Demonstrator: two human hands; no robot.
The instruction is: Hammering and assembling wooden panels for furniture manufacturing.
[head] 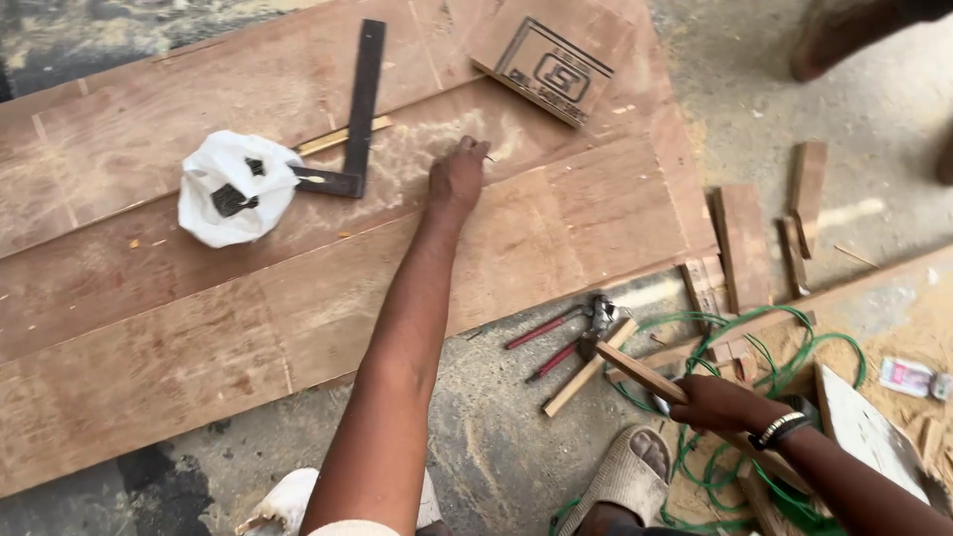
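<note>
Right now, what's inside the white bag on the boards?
The white bag lies crumpled and partly open on the boards. A few dark bits show through its opening; what they are is unclear. Anything deeper is covered by the plastic. One end of the square touches it.

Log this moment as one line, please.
left hand: pinching small nail on brown plywood sheet | right hand: gripping wooden-handled hammer

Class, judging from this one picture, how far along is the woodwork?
Done: boards lie side by side, with sawdust and a try square on them. In hand: the left hand pinches a small nail on the board; the right hand holds a wooden handle. Left: the nail looks not yet driven.
</note>
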